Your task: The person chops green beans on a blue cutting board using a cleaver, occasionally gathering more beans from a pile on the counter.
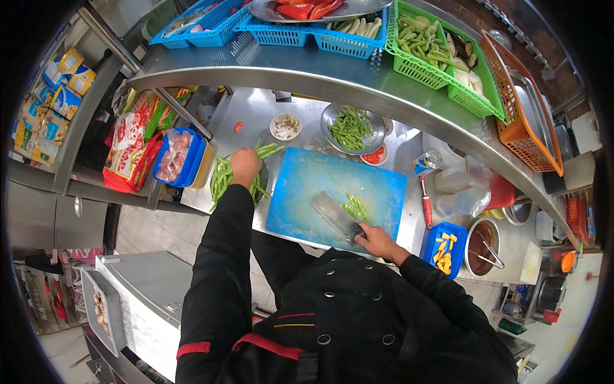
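My left hand (245, 168) is closed round some long green beans at the left of the blue cutting board (297, 185). More whole green beans (221, 182) lie in a heap under and beside it, partly hiding a bowl. My right hand (378, 242) grips the handle of a cleaver (335, 215), its wide blade resting low over the board. Just right of the blade sit a few cut green bean pieces (355, 207). Beyond the board, a metal bowl (327, 121) holds many cut green beans.
A small white bowl (285, 127) and a dish of chopped red pieces (376, 155) stand behind the board. To the right are a can (427, 162), a red-handled tool (426, 203) and a blue tub (448, 232) of yellow pieces. A steel shelf (307, 78) with baskets overhangs the counter.
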`<action>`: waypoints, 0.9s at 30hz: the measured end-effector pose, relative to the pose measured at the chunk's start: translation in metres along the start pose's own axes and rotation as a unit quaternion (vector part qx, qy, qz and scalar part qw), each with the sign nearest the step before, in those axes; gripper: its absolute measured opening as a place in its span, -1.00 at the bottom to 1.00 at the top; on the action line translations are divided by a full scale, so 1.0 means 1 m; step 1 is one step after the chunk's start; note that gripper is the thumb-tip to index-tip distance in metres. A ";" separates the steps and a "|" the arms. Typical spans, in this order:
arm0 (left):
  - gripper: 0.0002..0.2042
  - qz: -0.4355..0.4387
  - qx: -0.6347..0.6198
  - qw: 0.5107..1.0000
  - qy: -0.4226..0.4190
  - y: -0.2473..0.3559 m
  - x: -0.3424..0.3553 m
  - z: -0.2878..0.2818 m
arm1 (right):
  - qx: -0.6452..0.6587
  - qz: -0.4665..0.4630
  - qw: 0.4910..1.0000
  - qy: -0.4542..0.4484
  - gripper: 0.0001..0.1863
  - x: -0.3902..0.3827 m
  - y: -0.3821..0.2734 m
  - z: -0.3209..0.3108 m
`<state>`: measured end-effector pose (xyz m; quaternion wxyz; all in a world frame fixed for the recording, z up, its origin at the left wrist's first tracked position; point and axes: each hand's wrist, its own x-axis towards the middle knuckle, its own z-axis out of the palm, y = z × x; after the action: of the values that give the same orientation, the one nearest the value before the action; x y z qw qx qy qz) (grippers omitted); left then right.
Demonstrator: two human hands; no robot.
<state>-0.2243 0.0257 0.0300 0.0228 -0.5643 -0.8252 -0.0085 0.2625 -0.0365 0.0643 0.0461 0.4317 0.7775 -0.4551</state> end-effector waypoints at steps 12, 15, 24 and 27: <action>-0.66 -0.064 -0.039 0.997 0.020 0.007 0.021 -0.001 | 0.004 -0.039 0.999 0.025 -0.62 -0.001 0.007 0.001; -0.61 -0.105 -0.251 0.958 0.095 -0.011 0.021 -0.040 | 0.008 -0.016 1.000 -0.006 -0.62 0.001 -0.001 -0.007; -0.65 0.110 -0.178 0.976 -0.055 -0.024 -0.048 -0.086 | 0.059 -0.027 0.998 0.022 -0.59 -0.003 -0.001 -0.016; -0.64 0.143 -0.137 0.976 -0.095 -0.026 -0.072 -0.053 | 0.073 -0.056 0.996 -0.004 -0.58 -0.004 -0.020 -0.016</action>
<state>-0.2210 -0.0528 0.0800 -0.1328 -0.6722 -0.7254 -0.0645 0.2557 -0.0313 0.0881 -0.0086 0.3876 0.7649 -0.5144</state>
